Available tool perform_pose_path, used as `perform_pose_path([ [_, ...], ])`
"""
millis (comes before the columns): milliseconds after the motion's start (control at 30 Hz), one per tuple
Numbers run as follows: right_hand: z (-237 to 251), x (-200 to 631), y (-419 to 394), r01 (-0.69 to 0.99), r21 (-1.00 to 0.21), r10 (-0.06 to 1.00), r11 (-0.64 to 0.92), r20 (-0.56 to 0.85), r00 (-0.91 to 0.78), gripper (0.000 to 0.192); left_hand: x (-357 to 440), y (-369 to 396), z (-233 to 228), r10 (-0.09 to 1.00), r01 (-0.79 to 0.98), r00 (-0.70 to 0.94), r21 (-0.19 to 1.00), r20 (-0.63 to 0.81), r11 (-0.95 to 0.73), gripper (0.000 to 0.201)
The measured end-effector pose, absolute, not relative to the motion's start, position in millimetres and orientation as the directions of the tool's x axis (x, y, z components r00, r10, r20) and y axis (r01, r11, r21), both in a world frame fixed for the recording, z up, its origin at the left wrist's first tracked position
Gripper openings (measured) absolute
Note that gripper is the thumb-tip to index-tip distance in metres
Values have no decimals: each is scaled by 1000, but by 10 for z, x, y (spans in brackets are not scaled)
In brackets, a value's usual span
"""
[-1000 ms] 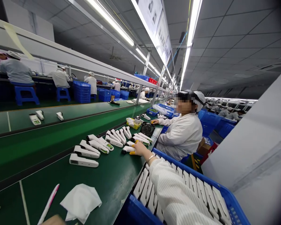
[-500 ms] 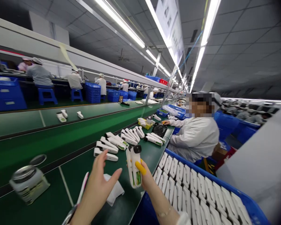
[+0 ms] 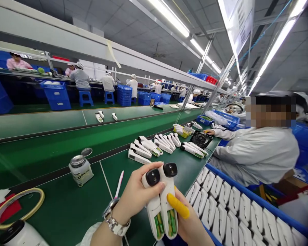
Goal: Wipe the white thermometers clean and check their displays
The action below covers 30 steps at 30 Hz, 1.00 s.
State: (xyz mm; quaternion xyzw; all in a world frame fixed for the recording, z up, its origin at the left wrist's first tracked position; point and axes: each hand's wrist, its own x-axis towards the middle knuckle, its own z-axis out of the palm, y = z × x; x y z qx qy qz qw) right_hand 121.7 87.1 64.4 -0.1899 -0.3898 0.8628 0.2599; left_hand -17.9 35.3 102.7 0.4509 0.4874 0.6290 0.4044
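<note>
Two white handheld thermometers with black lens heads stand side by side in front of me: one on the left (image 3: 154, 206) and one on the right (image 3: 166, 191). Green parts show in their open handles. My left hand (image 3: 138, 191), with a metal bracelet watch on its wrist, is closed on the left thermometer, thumb across its front below the lens. My right hand (image 3: 187, 215) wraps the right thermometer from the side and from behind; a yellow finger cot (image 3: 178, 205) covers its thumb. Most fingers behind the thermometers are hidden. Beyond them, a row of similar thermometers (image 3: 161, 143) lies on the green bench (image 3: 105, 205).
A blue crate (image 3: 261, 193) of white thermometers stands at right, near a seated co-worker (image 3: 256, 153). A metal-lidded bottle (image 3: 80, 171), a tape roll (image 3: 41, 201) and a pink-and-white stick (image 3: 119, 183) lie left. A black fan (image 3: 201, 139) and yellow tray (image 3: 181, 131) are farther back.
My left hand has moved from open beside the thermometers to a hold on the left one. Both thermometers are nearer and lower. The view has turned left, showing the tape roll.
</note>
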Motion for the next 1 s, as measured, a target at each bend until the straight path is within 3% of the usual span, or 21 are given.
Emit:
perform_pose_path([
  [233, 673, 1340, 827, -244, -757, 537, -606, -164, -828, 38, -245, 306, 1144, 964, 115, -201, 981, 174, -154, 38],
  [500, 615, 1352, 814, -219, -732, 486, -646, -173, -856, 36, -128, 251, 1215, 938, 148, -344, 989, 41, 11, 45],
  [633, 548, 1380, 791, -213, -744, 471, -634, -152, -869, 34, -71, 273, 1224, 912, 198, -401, 980, 86, -5, 40],
  [733, 465, 1380, 842, -245, -770, 519, -590, -129, -845, 33, -130, 227, 1259, 896, 274, -411, 960, 170, -57, 29],
  [800, 371, 1351, 940, -301, -809, 598, -505, -76, -798, 42, -236, 158, 1287, 841, 307, -482, 946, 247, -102, 29],
  [867, 232, 1299, 1068, -262, -910, 690, -322, -36, -722, 46, -370, 75, 1313, 733, 384, -592, 917, 335, -110, 30],
  [933, 64, 1230, 1176, -73, -997, 757, -40, 17, -653, 42, -487, 0, 1333, 615, 487, -669, 871, 417, -60, 32],
  [1000, -89, 1150, 1219, 110, -974, 769, 198, 85, -633, 40, -554, -46, 1348, 542, 581, -689, 813, 481, 17, 33],
])
